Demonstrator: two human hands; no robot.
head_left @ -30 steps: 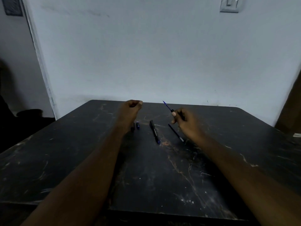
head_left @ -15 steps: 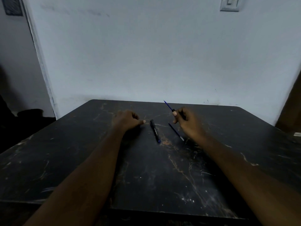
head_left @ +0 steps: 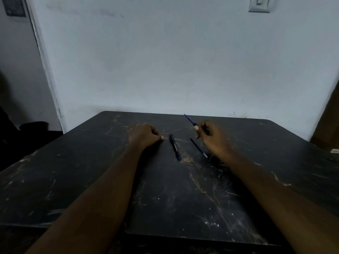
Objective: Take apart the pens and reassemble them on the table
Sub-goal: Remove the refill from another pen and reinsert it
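Note:
On the black table [head_left: 183, 198], a black pen barrel [head_left: 174, 146] with a blue end lies at the centre. A thin dark refill [head_left: 198, 147] lies just right of it. My right hand [head_left: 211, 138] hovers above the refill's far end. It is closed on a pen part whose blue refill tip [head_left: 189, 119] points up and away to the left. My left hand [head_left: 145, 135] rests on the table left of the barrel. Its fingers are curled, thumb against forefinger, over the small pen pieces, which it hides.
A pale wall rises behind the table's far edge, with a light switch [head_left: 259, 4] high on the right. A dark doorway opens at the left. A brown panel [head_left: 328, 125] stands at the far right.
My left hand dropped from above the table onto the two small pen pieces and closed over them. My right hand and its pen part stayed almost still.

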